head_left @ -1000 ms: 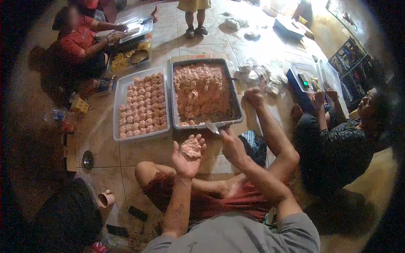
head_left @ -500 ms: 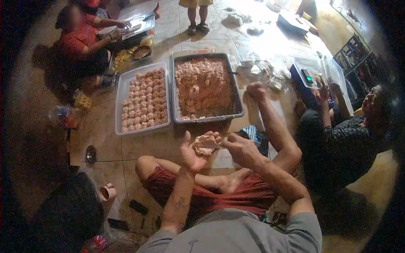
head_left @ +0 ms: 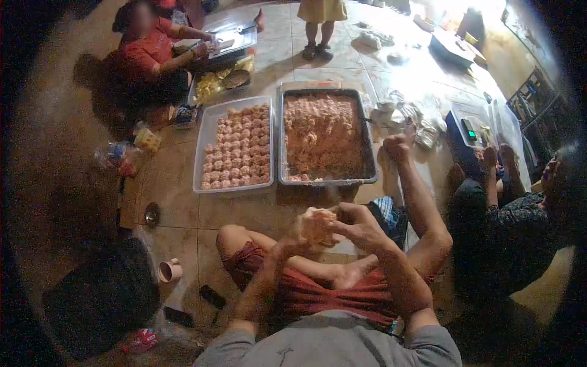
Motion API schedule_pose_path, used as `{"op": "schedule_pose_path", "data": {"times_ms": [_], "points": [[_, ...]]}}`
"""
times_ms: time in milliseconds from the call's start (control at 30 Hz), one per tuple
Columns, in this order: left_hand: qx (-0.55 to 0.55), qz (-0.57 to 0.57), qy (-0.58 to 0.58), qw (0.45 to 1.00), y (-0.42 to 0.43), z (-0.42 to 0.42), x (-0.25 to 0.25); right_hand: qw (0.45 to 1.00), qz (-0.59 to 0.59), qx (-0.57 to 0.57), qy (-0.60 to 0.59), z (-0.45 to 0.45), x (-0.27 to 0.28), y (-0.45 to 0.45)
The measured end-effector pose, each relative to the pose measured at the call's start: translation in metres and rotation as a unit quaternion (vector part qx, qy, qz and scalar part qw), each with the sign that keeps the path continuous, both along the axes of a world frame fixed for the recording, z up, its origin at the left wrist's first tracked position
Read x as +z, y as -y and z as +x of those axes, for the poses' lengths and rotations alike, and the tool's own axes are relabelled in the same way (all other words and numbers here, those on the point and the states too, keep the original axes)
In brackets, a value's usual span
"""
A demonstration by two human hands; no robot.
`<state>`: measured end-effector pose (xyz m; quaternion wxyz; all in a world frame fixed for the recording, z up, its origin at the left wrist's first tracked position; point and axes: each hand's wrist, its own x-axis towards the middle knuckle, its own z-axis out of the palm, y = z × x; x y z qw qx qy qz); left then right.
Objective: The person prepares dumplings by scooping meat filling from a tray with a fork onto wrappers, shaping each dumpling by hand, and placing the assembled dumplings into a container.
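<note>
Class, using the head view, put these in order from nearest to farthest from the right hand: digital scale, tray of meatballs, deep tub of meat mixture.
From the right hand:
1. Deep tub: just ahead.
2. Tray of meatballs: ahead, past the tub's left side.
3. Digital scale: far right, green display lit.

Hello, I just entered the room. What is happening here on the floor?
A seated person has a soft lump of minced meat in the left hand, with the right hand close against it. Ahead are rows of meatballs in a translucent tub and loose mince in a dark tray.
</note>
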<state>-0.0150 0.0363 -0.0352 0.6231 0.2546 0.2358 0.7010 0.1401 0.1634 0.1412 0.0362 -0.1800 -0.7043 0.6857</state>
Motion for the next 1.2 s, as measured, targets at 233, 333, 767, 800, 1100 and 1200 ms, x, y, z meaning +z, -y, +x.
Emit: {"op": "schedule_pose_path", "data": {"times_ms": [233,333,767,800,1100,1200], "points": [[0.070,-0.054,0.172,0.981,0.002,-0.002,0.065,0.982,0.021,-0.173,-0.071,0.009,-0.020,-0.003],[0.244,-0.119,-0.683,0.678,-0.004,-0.010,0.065,0.976,-0.165,-0.133,-0.048,0.030,-0.074,0.016],[0.379,-0.022,-0.616,0.690,-0.007,0.005,0.123,0.985,0.067,-0.159,-0.014,0.046,-0.077,0.007],[0.373,-0.033,-0.585,0.720,-0.006,0.007,0.122,0.987,-0.070,-0.142,-0.002,0.051,-0.086,0.014],[0.432,-0.044,-0.680,0.591,-0.012,0.007,0.113,0.914,0.341,-0.203,-0.090,0.039,-0.069,0.025],[0.375,0.015,-0.639,0.671,0.001,-0.004,0.126,0.968,0.163,-0.191,-0.019,0.056,-0.083,0.015]]}}
